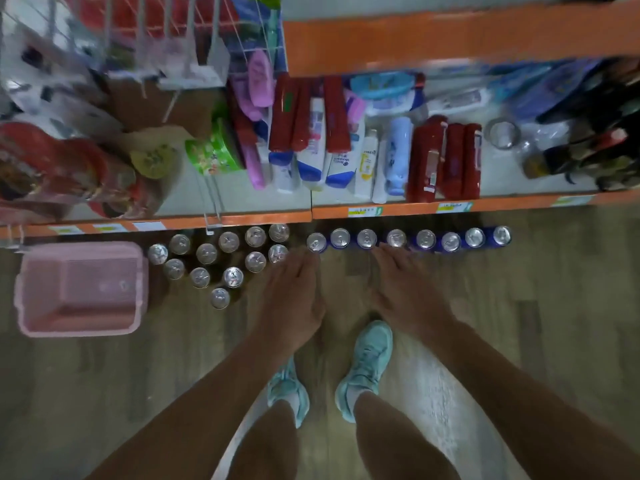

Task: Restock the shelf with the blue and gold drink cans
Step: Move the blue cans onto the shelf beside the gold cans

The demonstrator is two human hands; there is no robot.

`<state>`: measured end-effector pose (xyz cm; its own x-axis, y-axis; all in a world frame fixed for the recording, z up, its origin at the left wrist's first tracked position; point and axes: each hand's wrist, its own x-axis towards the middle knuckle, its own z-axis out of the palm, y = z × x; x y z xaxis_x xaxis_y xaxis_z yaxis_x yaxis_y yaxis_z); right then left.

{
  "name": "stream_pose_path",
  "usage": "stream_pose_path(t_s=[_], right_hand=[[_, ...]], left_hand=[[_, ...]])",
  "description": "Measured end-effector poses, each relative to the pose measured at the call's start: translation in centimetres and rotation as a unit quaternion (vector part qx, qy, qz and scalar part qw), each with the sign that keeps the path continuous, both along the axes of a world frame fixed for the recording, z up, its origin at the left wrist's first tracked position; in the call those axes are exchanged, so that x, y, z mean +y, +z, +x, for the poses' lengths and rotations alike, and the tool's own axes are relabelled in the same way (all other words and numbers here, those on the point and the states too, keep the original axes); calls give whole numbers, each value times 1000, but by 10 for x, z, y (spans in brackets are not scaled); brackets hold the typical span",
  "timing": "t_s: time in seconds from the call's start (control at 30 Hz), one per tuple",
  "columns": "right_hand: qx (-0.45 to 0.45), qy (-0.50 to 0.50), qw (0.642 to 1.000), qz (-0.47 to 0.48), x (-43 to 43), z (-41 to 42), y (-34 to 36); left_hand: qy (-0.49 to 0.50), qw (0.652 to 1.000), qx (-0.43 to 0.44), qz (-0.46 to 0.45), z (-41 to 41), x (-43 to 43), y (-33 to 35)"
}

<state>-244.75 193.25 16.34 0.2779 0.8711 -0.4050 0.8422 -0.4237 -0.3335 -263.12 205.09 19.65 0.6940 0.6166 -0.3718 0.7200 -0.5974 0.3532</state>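
Note:
Several drink cans stand upright on the wooden floor below the orange shelf edge [263,219], seen from above by their silver tops. A loose cluster of cans [228,261] sits on the left, and a row of blue-sided cans [426,239] runs to the right. My left hand [294,292] reaches down with straight fingers, its tips near the can [316,242] at the row's left end. My right hand [403,289] reaches down beside it, fingers extended towards the can [396,238] in the row. Neither hand holds anything.
A pink plastic basket [81,289] lies on the floor at the left. The shelf above holds shampoo bottles [341,164], red boxes [445,161] and a green packet [214,150]. My feet in teal shoes [367,368] stand on the floor behind the cans.

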Motion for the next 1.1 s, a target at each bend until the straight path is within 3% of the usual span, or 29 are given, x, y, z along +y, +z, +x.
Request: stream_pose_path(t_s=[0.27,0.57,0.8,0.97,1.1], right_hand=[[-57,42,997,16,12,0,-187],[-167,98,977,86,63,0,-299],[-213,90,968,101,70,-8,-327],[-203,78,973,82,84,-9,-320],[-173,53,977,109,87,-8,-306]], left_hand=[[-35,999,18,-16,0,22,-196],[-76,994,-45,62,9,60,-337],[-64,984,-136,92,9,64,-379],[-4,984,-171,-41,15,68,-369],[73,959,-247,-117,11,65,-357]])
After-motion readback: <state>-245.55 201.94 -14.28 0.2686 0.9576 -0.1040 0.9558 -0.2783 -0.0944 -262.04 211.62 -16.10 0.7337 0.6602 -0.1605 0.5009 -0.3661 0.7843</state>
